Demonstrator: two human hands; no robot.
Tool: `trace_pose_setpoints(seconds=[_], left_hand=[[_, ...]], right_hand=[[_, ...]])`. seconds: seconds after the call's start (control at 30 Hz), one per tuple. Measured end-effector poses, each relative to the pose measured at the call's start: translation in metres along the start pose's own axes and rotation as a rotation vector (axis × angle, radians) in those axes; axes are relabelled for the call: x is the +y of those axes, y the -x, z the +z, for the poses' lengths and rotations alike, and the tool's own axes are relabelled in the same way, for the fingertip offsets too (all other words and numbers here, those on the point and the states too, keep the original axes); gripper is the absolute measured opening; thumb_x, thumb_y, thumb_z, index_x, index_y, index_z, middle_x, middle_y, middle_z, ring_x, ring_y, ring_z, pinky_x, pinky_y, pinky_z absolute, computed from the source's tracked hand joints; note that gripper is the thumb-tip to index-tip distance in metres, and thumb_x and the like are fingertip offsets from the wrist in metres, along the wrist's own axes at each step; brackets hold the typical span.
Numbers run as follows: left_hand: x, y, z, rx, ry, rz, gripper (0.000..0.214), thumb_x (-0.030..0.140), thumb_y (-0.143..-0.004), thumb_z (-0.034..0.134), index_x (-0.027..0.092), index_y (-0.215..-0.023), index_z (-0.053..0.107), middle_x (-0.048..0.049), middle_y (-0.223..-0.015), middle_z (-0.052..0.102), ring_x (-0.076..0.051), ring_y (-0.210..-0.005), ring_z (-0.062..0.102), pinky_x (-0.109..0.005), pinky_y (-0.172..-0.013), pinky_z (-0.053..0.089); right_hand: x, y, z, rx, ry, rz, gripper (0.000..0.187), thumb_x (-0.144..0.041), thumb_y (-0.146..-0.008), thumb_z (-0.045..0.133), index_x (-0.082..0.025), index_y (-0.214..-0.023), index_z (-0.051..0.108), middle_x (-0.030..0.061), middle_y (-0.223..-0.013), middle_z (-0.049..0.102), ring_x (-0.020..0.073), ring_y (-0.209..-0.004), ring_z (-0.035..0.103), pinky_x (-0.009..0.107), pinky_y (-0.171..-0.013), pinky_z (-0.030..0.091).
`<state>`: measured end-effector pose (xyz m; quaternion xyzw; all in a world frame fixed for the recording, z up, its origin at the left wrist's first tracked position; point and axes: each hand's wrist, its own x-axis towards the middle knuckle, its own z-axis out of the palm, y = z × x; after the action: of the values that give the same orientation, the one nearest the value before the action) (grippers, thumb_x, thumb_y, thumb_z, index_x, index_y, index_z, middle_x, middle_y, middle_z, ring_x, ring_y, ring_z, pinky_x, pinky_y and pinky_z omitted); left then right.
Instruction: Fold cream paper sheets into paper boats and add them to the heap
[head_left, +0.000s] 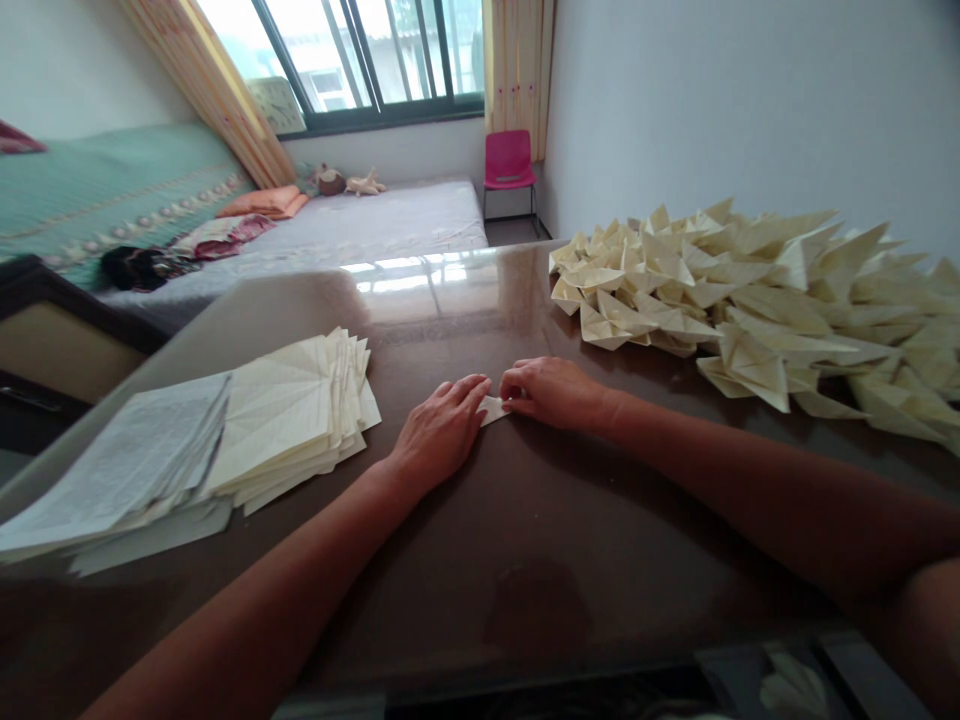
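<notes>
A small piece of folded paper [493, 409] lies on the brown table between my two hands, mostly covered by them. My left hand [444, 425] rests over its left part with the fingers stretched out and pressing down. At the other end, my right hand [551, 391] has its fingers curled, pinching the paper's right edge between thumb and forefinger. Left of my hands sits a stack of creased cream sheets [277, 410], partly overlapped by a pile of printed paper [131, 465]. To the right is a large heap of folded cream paper pieces [750, 290] with pointed tips.
The glossy brown table [480, 560] reflects light from the window [375, 60]. Beyond its far edge stand a bed [397, 220] and a pink chair [509, 160]. A dark wooden chair or cabinet piece [60, 340] is at the left. A white wall runs along the right.
</notes>
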<state>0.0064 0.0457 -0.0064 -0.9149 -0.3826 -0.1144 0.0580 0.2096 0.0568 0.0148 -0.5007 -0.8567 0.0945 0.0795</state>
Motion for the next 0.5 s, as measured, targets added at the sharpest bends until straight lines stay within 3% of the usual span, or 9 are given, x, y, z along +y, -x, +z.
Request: trace_pose_setpoints(seconds=[0.1, 0.23, 0.5], left_hand=[[-0.0003, -0.0026, -0.0012, -0.055, -0.062, 0.01, 0.038, 0.028, -0.097, 0.038, 0.025, -0.133, 0.045, -0.0041, -0.128, 0.055, -0.023, -0.101, 0.051, -0.033, -0.074, 0.05], [-0.0003, -0.0045, -0.0049, -0.087, -0.096, 0.008, 0.033, 0.031, -0.097, 0.037, 0.029, -0.127, 0.05, -0.004, -0.116, 0.058, -0.023, -0.101, 0.049, -0.032, -0.07, 0.048], [-0.005, -0.0078, -0.0065, -0.036, -0.028, 0.004, 0.022, 0.036, -0.091, 0.048, 0.021, -0.104, 0.058, -0.0082, -0.111, 0.055, -0.025, -0.106, 0.046, -0.039, -0.086, 0.041]], right_hand=[[0.0019, -0.001, 0.0017, -0.013, -0.029, 0.017, 0.015, -0.035, -0.085, 0.059, -0.025, -0.091, 0.068, 0.0016, -0.093, 0.07, 0.0164, -0.081, 0.062, 0.024, -0.063, 0.035], [0.0029, -0.0015, 0.0019, -0.014, -0.036, 0.023, 0.016, -0.037, -0.085, 0.058, -0.024, -0.09, 0.067, 0.0012, -0.091, 0.07, 0.0162, -0.08, 0.062, 0.023, -0.062, 0.034], [0.0006, -0.0004, -0.0005, -0.02, -0.07, 0.014, 0.013, -0.034, -0.083, 0.06, -0.023, -0.09, 0.065, 0.0012, -0.09, 0.07, 0.0151, -0.079, 0.062, 0.022, -0.063, 0.035]])
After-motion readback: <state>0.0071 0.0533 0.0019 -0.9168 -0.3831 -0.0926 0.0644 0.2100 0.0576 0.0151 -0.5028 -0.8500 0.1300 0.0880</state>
